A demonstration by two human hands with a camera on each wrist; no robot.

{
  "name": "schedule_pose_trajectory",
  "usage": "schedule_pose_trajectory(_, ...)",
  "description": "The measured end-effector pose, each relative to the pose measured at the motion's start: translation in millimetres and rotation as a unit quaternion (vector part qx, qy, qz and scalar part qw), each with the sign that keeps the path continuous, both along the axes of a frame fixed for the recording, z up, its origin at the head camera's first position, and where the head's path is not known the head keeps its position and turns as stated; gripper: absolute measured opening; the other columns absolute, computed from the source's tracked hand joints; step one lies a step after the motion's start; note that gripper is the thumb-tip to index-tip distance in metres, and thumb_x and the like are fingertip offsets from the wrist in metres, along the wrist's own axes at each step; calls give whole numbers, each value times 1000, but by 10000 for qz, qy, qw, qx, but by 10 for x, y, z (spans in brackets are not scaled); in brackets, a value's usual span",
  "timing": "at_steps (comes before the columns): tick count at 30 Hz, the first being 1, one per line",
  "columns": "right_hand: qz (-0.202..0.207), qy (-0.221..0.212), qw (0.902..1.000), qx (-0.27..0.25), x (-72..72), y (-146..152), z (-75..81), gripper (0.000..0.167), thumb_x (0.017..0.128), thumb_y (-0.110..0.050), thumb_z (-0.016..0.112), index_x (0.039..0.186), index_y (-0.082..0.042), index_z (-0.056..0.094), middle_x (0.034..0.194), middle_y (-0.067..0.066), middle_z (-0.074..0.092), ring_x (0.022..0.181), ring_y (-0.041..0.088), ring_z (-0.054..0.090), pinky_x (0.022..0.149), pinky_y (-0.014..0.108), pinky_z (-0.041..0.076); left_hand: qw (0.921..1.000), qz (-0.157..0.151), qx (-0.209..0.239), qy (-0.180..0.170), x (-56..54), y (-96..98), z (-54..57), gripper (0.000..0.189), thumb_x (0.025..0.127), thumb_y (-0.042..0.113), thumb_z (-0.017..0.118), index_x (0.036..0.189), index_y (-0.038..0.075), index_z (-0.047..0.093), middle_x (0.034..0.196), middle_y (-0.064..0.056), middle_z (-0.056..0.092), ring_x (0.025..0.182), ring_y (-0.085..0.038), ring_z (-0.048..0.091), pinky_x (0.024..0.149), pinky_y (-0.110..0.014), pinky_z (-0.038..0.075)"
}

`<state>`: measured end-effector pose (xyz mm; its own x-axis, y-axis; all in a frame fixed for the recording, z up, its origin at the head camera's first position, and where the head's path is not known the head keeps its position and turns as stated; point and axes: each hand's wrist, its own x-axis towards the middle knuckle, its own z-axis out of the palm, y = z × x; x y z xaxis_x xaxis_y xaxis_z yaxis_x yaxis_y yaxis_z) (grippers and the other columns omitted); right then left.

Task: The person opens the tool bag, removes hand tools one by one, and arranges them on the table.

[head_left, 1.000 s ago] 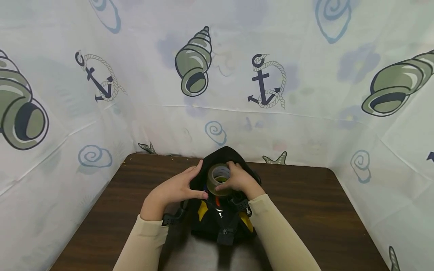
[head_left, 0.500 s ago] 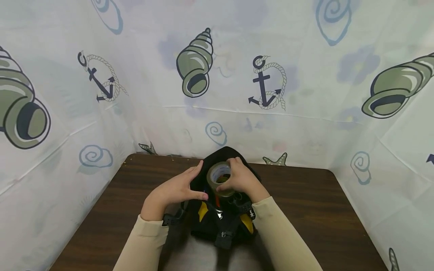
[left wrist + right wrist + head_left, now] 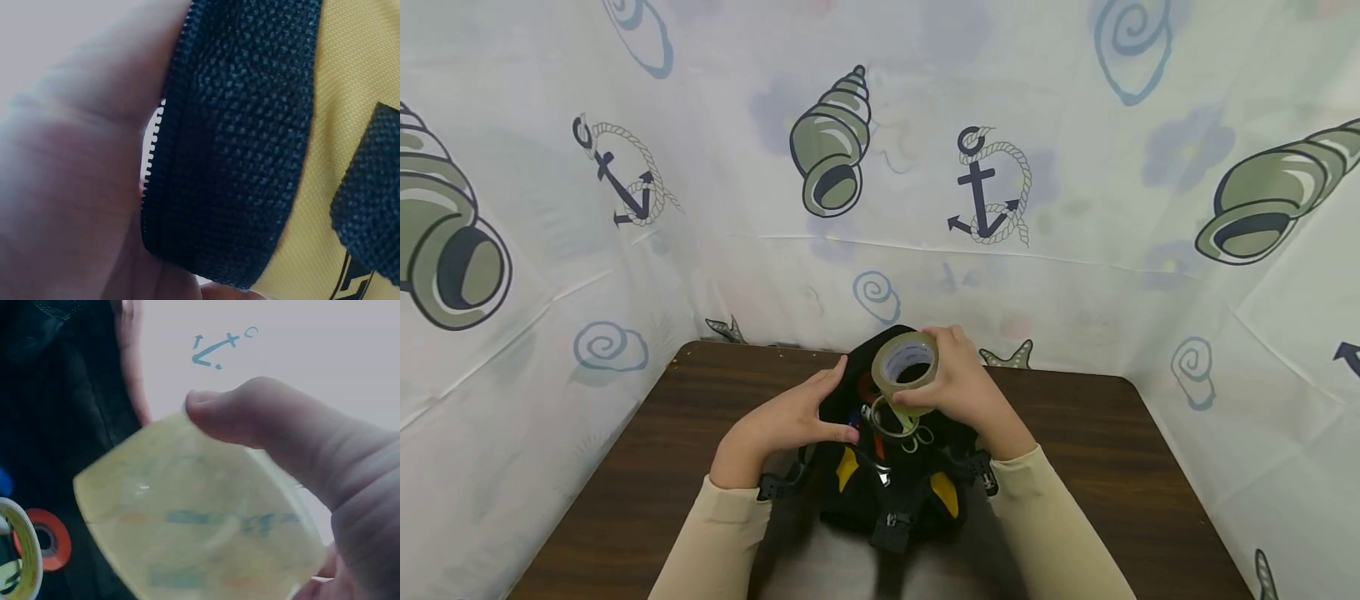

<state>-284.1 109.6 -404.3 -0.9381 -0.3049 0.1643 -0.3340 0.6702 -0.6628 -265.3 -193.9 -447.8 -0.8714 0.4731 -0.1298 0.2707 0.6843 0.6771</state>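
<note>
A black and yellow zippered bag stands open on the table. My left hand grips its left rim, with the zipper edge between thumb and fingers in the left wrist view. Above the bag's mouth, my right hand holds a wide roll of clear yellowish packing tape by its side, tilted so the core shows in the head view. Inside the bag lie another tape roll, yellow within, an orange-red ring-shaped roll, and pale loops like scissor handles.
The bag rests on a dark brown wooden table. A white curtain printed with shells and anchors hangs behind and along both sides. A black strap with a buckle hangs at the bag's front.
The right hand has lifted the packing tape up and to the right, out of the bag's mouth, uncovering the tape roll and loops beneath. The left hand has stayed at the rim.
</note>
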Motion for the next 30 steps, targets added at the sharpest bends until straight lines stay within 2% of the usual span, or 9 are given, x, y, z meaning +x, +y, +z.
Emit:
schedule_pose_trajectory(7, -303, 422, 9971, -564, 107, 156, 2, 117, 74, -45, 103, 164, -10, 37, 149, 14, 44, 122, 33, 59, 105, 55, 55, 10000, -56, 33, 40, -9, 4, -2, 126, 88, 70, 81, 177, 31, 1, 185, -5, 8, 171, -37, 13, 132, -68, 25)
schedule_pose_trajectory(12, -468, 594, 9941, -779, 203, 254, -13, 119, 74, -49, 101, 167, -15, 35, 151, 11, 50, 126, 36, 61, 105, 58, 55, 9999, -79, 32, 88, -4, 8, 1, 126, 88, 70, 81, 177, 30, 2, 185, -4, 9, 171, -37, 15, 133, -67, 25)
schedule_pose_trajectory(16, -535, 859, 9882, -1152, 239, 329, -46, 118, 77, -45, 101, 169, -16, 34, 152, 12, 54, 129, 36, 60, 106, 59, 53, 9999, -87, 36, 103, -4, 10, 3, 127, 88, 69, 82, 177, 29, 1, 185, -4, 8, 171, -37, 14, 133, -67, 25)
schedule_pose_trajectory(20, -837, 1441, 9757, -1420, 241, 448, -152, 118, 78, -33, 102, 171, -16, 32, 157, 15, 52, 134, 36, 58, 109, 62, 52, 9999, -81, 42, 97, -2, 16, 17, 127, 88, 68, 82, 177, 29, 0, 185, -4, 8, 171, -37, 13, 133, -67, 24)
schedule_pose_trajectory(25, -1475, 2068, 9521, -1702, 236, 669, -348, 122, 76, -26, 103, 174, -20, 30, 165, 15, 49, 142, 35, 56, 116, 64, 48, 10000, -29, 44, 61, 13, 29, 17, 126, 89, 65, 83, 177, 30, 1, 185, -5, 9, 171, -38, 14, 132, -68, 25)
schedule_pose_trajectory(28, -1749, 2276, 9401, -1842, 207, 826, -448, 124, 74, -24, 104, 174, -22, 30, 167, 13, 48, 146, 35, 55, 118, 63, 46, 10000, -8, 67, 44, 20, 34, 16, 124, 90, 63, 84, 177, 31, 1, 185, -5, 9, 171, -37, 15, 133, -67, 25)
schedule_pose_trajectory(30, -1912, 2309, 9354, -1875, 193, 922, -518, 125, 73, -23, 105, 174, -22, 30, 169, 11, 48, 148, 34, 54, 118, 60, 46, 10000, 1, 81, 40, 28, 30, 1, 124, 91, 61, 84, 177, 31, 2, 185, -6, 9, 171, -38, 15, 133, -67, 25)
